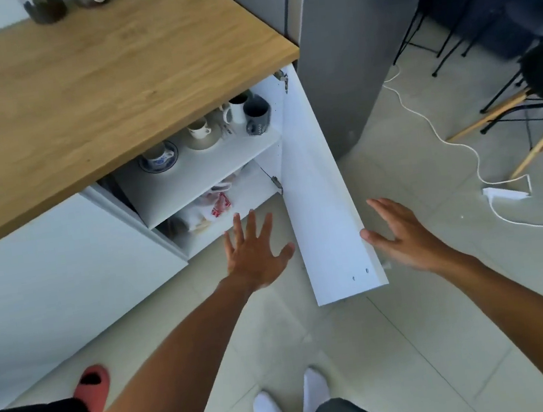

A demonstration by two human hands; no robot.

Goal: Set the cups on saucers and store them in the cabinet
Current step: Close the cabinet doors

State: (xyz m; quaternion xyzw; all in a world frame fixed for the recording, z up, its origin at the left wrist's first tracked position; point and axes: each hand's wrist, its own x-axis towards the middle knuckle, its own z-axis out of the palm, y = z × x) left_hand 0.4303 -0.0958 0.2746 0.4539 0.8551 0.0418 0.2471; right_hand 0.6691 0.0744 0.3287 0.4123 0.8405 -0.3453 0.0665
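The white cabinet under the wooden counter stands with its door (327,219) swung open. On its upper shelf (216,164) a blue-patterned cup (157,156) sits on a matching saucer, and a cream cup (199,129) sits on a cream saucer. Behind them stand a white mug (237,109) and a grey mug (256,114). My left hand (255,253) hovers open, fingers spread, in front of the lower shelf and holds nothing. My right hand (402,237) is open on the outer side of the door, its thumb touching the door's edge.
A plastic bag (211,206) lies on the lower shelf. The wooden counter (75,93) carries jars at the back. A grey fridge (355,39) stands right of the cabinet. A white cable (478,161) runs over the tiled floor near chair legs (499,110). Feet are below.
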